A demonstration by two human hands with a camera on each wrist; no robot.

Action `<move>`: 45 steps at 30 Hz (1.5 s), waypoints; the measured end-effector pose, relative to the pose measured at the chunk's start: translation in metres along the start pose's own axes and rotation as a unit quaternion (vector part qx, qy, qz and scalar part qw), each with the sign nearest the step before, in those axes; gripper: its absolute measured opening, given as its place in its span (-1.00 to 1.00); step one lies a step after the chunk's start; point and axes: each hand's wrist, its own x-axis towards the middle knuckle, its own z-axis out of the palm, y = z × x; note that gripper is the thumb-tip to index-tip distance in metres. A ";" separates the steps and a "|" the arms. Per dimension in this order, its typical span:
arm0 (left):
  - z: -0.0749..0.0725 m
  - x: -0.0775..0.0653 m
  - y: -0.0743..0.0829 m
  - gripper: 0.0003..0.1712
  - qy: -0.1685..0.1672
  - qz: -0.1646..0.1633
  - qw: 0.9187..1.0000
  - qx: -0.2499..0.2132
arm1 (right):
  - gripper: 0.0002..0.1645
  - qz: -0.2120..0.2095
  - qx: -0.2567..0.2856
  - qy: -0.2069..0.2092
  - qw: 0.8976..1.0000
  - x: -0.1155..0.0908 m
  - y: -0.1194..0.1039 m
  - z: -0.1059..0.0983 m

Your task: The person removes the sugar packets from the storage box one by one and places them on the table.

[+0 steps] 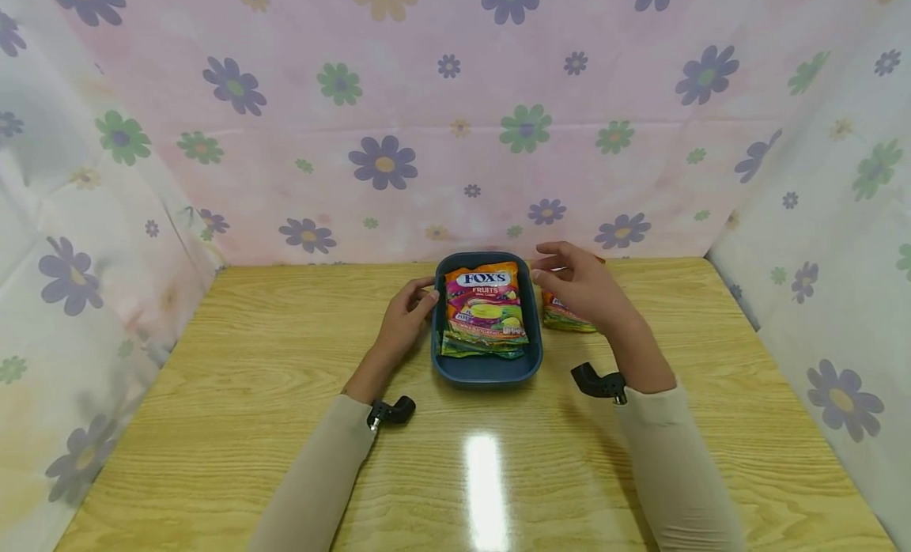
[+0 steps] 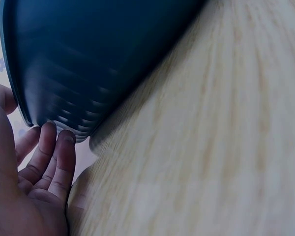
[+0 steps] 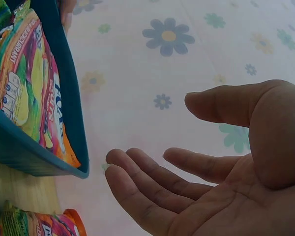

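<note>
A dark blue plastic tub [image 1: 487, 372] stands on the table with a bag of Fox's fruit candy [image 1: 486, 299] lying face up in it. Under that bag shows the green edge of another packet [image 1: 455, 349]. My left hand [image 1: 406, 319] touches the tub's left side, fingertips against the outer wall [image 2: 64, 73] and thumb by the rim. To the right of the tub, my right hand [image 1: 580, 287] hovers with fingers spread and holds nothing. Beneath it lies another candy bag [image 1: 565, 321], partly hidden by the hand; its end [image 3: 44, 223] shows in the right wrist view.
The wood-grain table [image 1: 285, 362] has a bright light reflection near the front. A flowered cloth [image 1: 455, 125] hangs close behind the tub, and similar cloth walls stand at both sides. Each wrist bears a small black camera mount [image 1: 598, 382].
</note>
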 end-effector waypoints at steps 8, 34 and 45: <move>-0.001 0.000 0.002 -0.52 -0.003 -0.002 1.000 -0.012 | -0.30 0.008 0.024 -0.044 0.999 0.001 -0.003 0.011; -0.001 -0.001 0.001 -0.51 -0.006 -0.002 1.000 -0.016 | -0.06 0.084 0.055 -0.064 0.993 0.005 -0.009 0.054; 0.000 -0.001 0.003 -0.55 -0.010 0.007 1.000 -0.022 | 0.06 0.110 0.007 -0.050 0.993 0.009 -0.010 0.070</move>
